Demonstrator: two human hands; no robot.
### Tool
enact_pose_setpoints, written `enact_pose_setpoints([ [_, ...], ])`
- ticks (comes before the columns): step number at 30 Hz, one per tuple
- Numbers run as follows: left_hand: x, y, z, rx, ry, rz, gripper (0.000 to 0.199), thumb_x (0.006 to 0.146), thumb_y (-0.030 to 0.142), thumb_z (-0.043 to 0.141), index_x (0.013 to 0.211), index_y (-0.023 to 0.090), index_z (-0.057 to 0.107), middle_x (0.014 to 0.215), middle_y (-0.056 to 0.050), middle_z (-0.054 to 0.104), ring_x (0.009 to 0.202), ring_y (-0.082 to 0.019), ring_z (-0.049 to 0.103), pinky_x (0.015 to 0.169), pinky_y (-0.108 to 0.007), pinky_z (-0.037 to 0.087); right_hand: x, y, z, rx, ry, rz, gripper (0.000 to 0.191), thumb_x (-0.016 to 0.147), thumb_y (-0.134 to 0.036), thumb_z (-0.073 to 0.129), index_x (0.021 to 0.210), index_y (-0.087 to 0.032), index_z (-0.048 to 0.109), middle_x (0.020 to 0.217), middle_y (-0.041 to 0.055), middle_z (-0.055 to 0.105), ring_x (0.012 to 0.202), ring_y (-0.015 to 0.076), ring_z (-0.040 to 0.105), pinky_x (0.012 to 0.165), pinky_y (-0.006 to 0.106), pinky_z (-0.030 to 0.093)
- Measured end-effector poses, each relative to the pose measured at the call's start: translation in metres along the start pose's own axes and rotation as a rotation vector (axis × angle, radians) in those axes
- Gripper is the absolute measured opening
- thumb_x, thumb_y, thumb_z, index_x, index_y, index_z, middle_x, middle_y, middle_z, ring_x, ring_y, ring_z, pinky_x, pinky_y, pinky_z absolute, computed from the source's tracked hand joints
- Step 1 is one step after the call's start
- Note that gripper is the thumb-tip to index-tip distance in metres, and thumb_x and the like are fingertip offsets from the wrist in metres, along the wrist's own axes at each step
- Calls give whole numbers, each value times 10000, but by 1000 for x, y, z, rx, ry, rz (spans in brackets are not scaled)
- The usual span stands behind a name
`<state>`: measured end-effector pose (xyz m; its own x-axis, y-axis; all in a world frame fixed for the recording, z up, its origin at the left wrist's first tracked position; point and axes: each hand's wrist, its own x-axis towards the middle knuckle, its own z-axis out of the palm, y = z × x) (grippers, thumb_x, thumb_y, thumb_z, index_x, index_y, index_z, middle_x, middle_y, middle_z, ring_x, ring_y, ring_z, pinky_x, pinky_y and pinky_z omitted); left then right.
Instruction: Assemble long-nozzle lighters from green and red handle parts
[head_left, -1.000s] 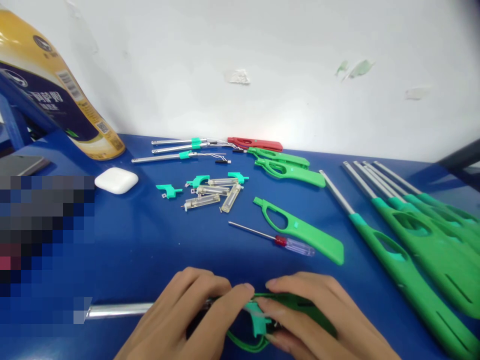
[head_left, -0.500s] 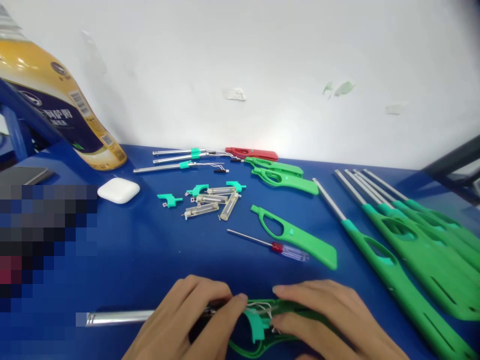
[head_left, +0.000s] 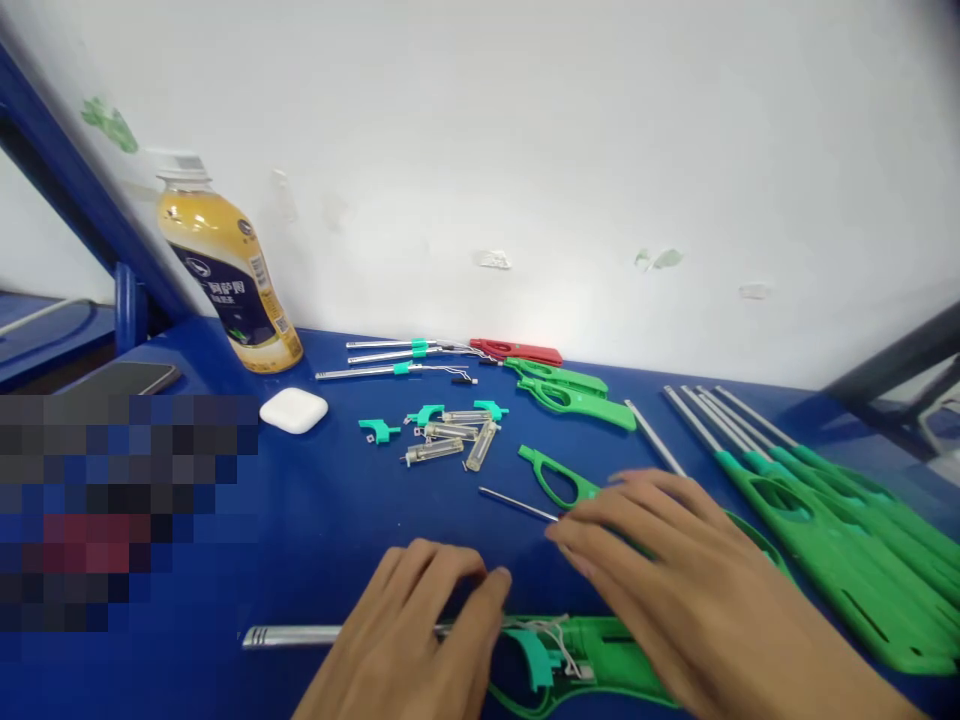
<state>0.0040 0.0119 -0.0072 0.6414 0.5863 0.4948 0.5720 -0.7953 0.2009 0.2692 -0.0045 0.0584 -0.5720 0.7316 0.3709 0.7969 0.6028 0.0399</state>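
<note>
An opened green lighter shell lies at the front edge, with a metal tube, a teal trigger and white wires. My left hand is closed over the join of tube and shell, its thumb and forefinger bent around it. Farther right, my right hand reaches across with fingers stretched out at a screwdriver. That hand covers the screwdriver's handle and part of a loose green shell half; any contact with them is unclear.
Finished-looking green lighters lie at right. Clear small tanks and teal triggers sit mid-table. Behind them are metal tubes, green halves and a red half. At left stand a bottle and a white case.
My right hand has left the lighter shell and moved up to the screwdriver. My left hand remains on the lighter. The view has shifted, showing more of the bottle.
</note>
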Motion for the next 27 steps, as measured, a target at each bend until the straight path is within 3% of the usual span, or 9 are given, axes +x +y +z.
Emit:
enact_pose_setpoints([
  [2,10,-8,-11,104,-63,-61,391,1036,93,465,1313,235,701,1178,-79,745,1015,-264,706,870,-412,633,22,14,1,63,-171,35,294,1093,-127,446,1201,-239,695,1100,51,793,1008,274,729,947,494,484],
  [6,33,-29,-37,251,-141,-224,415,995,48,460,1222,217,764,1161,-101,759,1020,-304,702,862,-461,625,64,34,20,148,-247,97,365,1166,-320,428,1483,-231,585,1116,85,759,927,249,731,854,473,578],
  [11,54,-52,-54,374,-222,-425,308,1059,109,509,1184,165,784,1099,-138,761,1021,-343,712,865,-498,611,94,41,42,286,-349,129,336,1067,-412,690,1315,-186,677,1224,71,732,999,206,741,877,421,641],
  [15,65,-61,-60,417,-299,-512,230,1077,145,588,1246,163,743,1135,-108,739,1057,-300,716,859,-461,627,97,43,47,315,-412,164,356,1054,-418,707,1324,-188,675,1283,86,717,1050,224,735,896,438,640],
  [19,76,-62,-63,425,-348,-533,242,1066,287,703,1277,168,693,1246,-79,714,1112,-246,721,927,-447,639,95,43,44,319,-439,190,355,1054,-422,706,1320,-188,678,1284,86,718,1053,224,735,899,440,639],
  [27,80,-62,-59,355,-410,-509,282,1062,357,715,1277,175,699,1298,-92,716,1151,-256,720,980,-476,628,83,47,27,301,-367,260,327,1056,-423,705,1278,-184,689,1217,72,730,984,202,736,854,409,642],
])
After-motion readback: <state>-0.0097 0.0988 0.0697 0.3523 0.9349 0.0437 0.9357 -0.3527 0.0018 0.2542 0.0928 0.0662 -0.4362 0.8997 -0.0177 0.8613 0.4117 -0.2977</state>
